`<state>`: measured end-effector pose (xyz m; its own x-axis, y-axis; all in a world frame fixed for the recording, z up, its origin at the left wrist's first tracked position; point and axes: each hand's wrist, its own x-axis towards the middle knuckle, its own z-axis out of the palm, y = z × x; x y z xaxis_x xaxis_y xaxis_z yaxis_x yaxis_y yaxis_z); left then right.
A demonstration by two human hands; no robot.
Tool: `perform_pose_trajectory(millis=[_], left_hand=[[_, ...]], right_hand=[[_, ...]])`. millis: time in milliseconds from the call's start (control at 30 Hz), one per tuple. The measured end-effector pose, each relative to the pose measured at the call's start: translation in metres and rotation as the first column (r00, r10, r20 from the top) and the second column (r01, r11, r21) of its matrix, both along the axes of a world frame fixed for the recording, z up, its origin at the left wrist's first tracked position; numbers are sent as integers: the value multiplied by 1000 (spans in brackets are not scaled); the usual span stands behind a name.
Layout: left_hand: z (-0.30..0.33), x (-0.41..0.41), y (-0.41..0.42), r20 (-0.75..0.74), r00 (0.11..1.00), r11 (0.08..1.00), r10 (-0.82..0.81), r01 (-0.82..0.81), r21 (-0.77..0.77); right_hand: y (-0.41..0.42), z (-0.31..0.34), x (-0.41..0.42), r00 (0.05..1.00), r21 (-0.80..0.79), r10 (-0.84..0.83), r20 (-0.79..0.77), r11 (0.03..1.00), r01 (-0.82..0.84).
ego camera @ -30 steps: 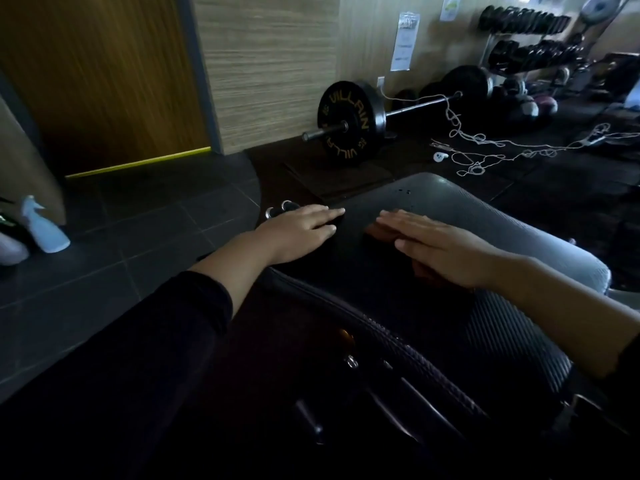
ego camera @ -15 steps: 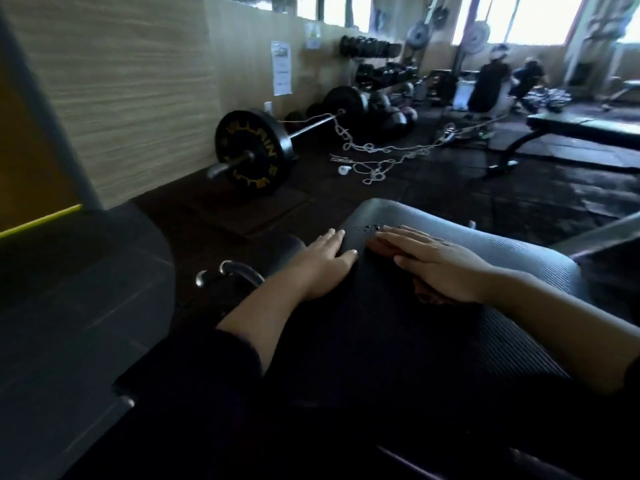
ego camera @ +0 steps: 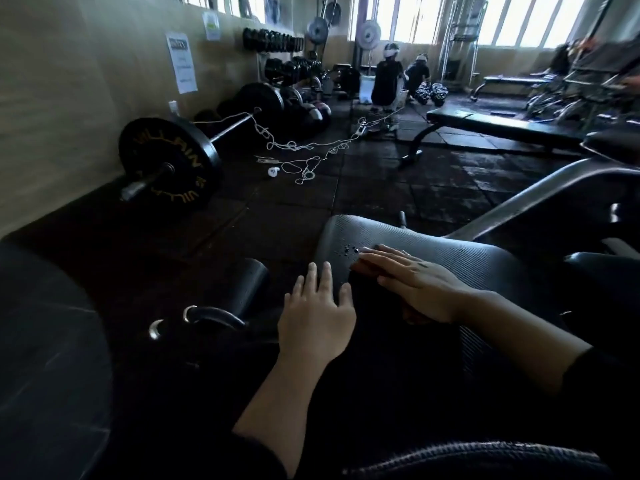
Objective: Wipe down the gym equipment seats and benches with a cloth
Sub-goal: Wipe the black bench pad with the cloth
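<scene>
- Right hand (ego camera: 419,282) flat, fingers straight, pressing reddish cloth (ego camera: 363,266) onto padded seat (ego camera: 485,265) beside droplets (ego camera: 348,250), likely to wipe them.
- Left hand (ego camera: 317,315) flat and empty on seat edge, likely bracing.

Our left hand (ego camera: 317,318) lies flat, fingers straight; our right hand (ego camera: 420,284) lies flat, fingers extended together.

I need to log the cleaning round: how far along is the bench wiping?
Nothing shows as finished. In hand: the right hand presses a reddish cloth flat on the dark padded seat; the left hand rests flat beside it. Droplets still sit ahead of the cloth. Left: the long flat bench behind.
</scene>
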<state>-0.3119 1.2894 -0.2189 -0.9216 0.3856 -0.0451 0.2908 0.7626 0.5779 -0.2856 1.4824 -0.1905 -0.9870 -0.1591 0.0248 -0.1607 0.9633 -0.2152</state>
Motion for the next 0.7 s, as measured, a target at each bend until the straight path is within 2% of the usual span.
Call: perform_pose_trajectory(millis=[100,200,367,533,700], left_hand=[[0,-1,-1,-8,1000,1000,-2,2,-1],[1,1,-1,3,1000,1000,10,-10,6],[0,2,-1,15,1000,1000,21,-21,23],[4,6,0,24,999,999,38,-38,16],[4,0,1,34,998,998,53,-54,31]], right_hand=[[-1,-2,1,998,5,-39,-46,999,40],[2,-6,-1,997,1,12,-81,1000,-11],[6,-8,-1,990,-167,24,-140,985,-47],[6,-7,-1,997,-94,47,-67,994,-53],[-2,-10,-20,994,-91,105,-19,990,-107]])
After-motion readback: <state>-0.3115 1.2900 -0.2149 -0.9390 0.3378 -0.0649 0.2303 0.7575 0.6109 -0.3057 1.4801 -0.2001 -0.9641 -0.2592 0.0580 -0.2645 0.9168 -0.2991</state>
